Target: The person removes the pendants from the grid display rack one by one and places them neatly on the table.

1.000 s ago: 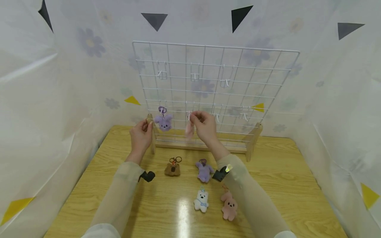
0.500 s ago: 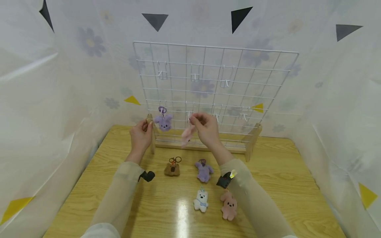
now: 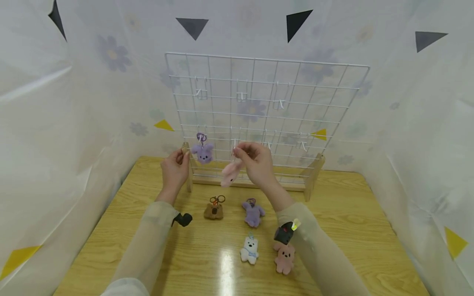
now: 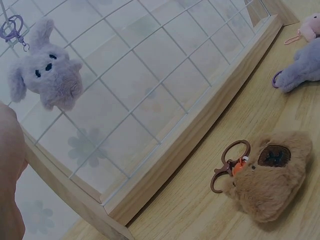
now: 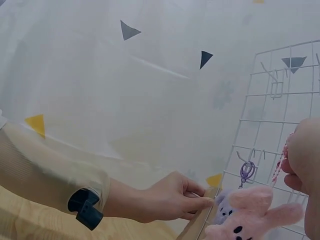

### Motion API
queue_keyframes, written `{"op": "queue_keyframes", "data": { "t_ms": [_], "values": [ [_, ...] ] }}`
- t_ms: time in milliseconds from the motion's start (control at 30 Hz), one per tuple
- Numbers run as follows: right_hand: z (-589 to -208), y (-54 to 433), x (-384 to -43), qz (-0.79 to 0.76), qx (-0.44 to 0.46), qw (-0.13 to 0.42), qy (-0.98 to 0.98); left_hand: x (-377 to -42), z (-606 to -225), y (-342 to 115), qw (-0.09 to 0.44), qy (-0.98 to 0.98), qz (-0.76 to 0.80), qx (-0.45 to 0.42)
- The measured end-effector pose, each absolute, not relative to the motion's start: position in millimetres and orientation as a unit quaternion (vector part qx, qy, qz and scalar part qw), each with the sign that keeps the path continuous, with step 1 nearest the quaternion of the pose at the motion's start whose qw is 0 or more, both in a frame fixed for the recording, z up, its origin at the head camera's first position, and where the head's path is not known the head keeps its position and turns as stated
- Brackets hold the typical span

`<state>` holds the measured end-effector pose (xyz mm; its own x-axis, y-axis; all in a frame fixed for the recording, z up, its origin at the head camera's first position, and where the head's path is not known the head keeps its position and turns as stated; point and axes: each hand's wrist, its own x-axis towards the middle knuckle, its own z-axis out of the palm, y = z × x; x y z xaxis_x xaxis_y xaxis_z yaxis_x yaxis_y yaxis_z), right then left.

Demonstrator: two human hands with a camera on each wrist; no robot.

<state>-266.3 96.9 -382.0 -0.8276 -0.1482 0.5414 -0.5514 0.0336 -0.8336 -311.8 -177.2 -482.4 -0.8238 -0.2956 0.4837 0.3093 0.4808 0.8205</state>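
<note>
My right hand [image 3: 257, 162] pinches the pink cord of a pink plush keychain [image 3: 231, 173], close to a white hook on the wire grid rack [image 3: 289, 119]. In the right wrist view that pink plush [image 5: 255, 215] dangles below the fingers by its cord. Whether the cord touches the hook is hidden by the fingers. With thumb and fingers my left hand [image 3: 175, 168] grips the top of the rack's left wooden post [image 3: 189, 172]. Beside it, a purple plush keychain [image 3: 203, 153] hangs by its ring from a hook.
On the wooden table [image 3: 333, 230] lie a brown bear keychain [image 3: 213, 211], a purple plush [image 3: 253, 214], a white bear [image 3: 249, 250] and another pink plush [image 3: 284, 260], partly under the right wrist camera. Bare hooks [image 3: 242, 96] line the grid's upper row.
My right hand has shifted slightly right and down. The pink plush, first upright and edge-on below the fingers, now hangs tilted to the lower left. The left hand stays on the post.
</note>
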Motion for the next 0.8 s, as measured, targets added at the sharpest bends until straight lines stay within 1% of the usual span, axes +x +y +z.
{"op": "queue_keyframes", "data": {
  "t_ms": [367, 600, 800],
  "values": [
    [-379, 98, -249, 0.649, 0.301, 0.15, -0.682, -312, -484, -177, 0.299, -0.808, -0.508, -0.004],
    [-384, 101, -235, 0.645, 0.318, 0.132, -0.682, -313, -485, -178, 0.309, -0.805, -0.507, -0.013],
    [-388, 104, -222, 0.644, 0.328, 0.114, -0.682, -313, -484, -177, 0.305, -0.805, -0.509, -0.014]
  ]
}}
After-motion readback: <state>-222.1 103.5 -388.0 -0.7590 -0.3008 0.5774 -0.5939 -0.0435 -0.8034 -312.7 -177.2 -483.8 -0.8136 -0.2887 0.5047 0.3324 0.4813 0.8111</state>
